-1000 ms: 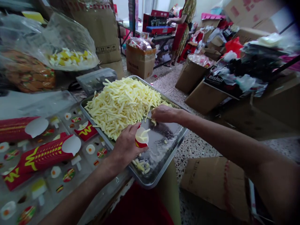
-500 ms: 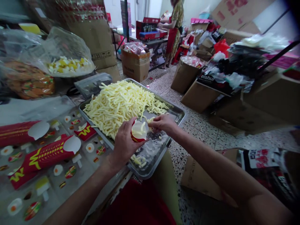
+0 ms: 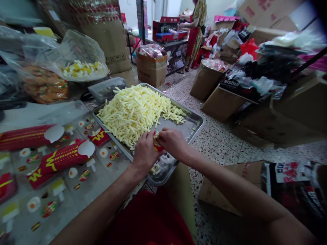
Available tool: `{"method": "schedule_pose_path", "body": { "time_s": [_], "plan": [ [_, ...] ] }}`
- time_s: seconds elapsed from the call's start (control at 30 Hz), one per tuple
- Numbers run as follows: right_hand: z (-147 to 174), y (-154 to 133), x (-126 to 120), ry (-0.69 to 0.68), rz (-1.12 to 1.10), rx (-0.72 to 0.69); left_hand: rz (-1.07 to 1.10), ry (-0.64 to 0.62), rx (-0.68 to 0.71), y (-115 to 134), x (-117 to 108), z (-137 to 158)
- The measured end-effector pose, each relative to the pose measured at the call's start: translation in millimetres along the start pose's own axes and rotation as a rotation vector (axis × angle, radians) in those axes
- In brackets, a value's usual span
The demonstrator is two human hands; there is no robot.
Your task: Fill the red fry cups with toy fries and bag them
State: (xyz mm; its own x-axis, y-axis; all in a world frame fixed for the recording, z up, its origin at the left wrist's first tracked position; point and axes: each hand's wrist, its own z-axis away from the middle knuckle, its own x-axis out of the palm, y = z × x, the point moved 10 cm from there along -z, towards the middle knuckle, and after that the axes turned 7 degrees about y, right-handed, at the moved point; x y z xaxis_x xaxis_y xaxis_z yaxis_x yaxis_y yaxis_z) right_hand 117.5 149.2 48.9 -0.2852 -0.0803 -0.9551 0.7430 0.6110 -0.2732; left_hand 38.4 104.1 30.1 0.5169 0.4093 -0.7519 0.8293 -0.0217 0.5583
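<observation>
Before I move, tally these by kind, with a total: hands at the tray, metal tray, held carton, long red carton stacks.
Left hand, right hand: 2
Metal tray: 1
Held red carton: 1
Long red carton stacks: 2
Total: 6

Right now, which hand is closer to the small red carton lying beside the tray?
Left. The left hand is over the tray, right of the red carton; the right hand is farther right, past the left.

free room above the tray [image 3: 190, 124] at right, heaped pale sticks [image 3: 133, 112] blocking its left, red packets [image 3: 61, 157] farther left
</observation>
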Motion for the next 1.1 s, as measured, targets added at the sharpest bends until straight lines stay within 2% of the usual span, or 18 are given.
{"method": "schedule_pose_path", "body": {
  "time_s": [0.07,0.13,0.3,0.37,0.47,0.5,0.57,0.63,0.7,0.73,0.8,0.9,0.97,1.1],
  "plan": [
    [3.8,-5.4,9.0,-0.063,0.018,-0.001,-0.001,0.052,0.009,0.7,1.6,-0.2],
    [6.7,-7.0,13.5,-0.075,-0.066,0.01,-0.007,0.084,0.02,0.2,1.9,1.1],
    [10.5,-3.3,9.1,0.119,-0.45,0.156,0.016,0.097,0.08,-2.8,-6.7,9.4],
    [9.6,-21.1,14.3,0.073,-0.561,0.104,0.062,0.097,0.097,-7.4,-13.5,12.2],
    [6.8,-44.3,22.1,-0.086,-0.541,0.0,0.138,0.056,0.092,-18.1,-18.7,12.8],
    [4.7,-39.7,21.9,-0.112,-0.514,0.018,0.157,0.035,0.07,-23.1,-18.7,11.5],
    [-2.9,-8.6,12.7,-0.076,-0.478,0.116,0.186,-0.005,0.001,-34.1,-17.5,7.1],
    [-13.7,43.3,-10.5,0.087,-0.41,0.211,0.213,-0.024,-0.059,-42.1,-17.2,0.8],
    [-23.5,95.1,-37.7,0.276,-0.243,0.227,0.239,-0.035,-0.061,-43.5,-18.0,-6.1],
    [-27.6,117.9,-43.8,0.302,-0.1,0.241,0.247,-0.037,-0.046,-42.7,-19.0,-9.1],
    [-35.0,147.1,-34.6,0.201,0.065,0.223,0.256,-0.031,-0.016,-41.9,-22.2,-12.7],
    [-33.9,145.7,-6.9,0.059,0.054,0.089,0.267,-0.025,0.007,-45.1,-27.5,-10.9],
    [-27.0,137.0,4.2,0.045,-0.058,0.065,0.264,-0.043,0.004,-49.6,-29.4,-6.1],
    [-14.4,152.0,4.8,0.105,-0.35,0.255,0.25,-0.093,-0.074,-63.2,-30.0,3.9]
  ]
}}
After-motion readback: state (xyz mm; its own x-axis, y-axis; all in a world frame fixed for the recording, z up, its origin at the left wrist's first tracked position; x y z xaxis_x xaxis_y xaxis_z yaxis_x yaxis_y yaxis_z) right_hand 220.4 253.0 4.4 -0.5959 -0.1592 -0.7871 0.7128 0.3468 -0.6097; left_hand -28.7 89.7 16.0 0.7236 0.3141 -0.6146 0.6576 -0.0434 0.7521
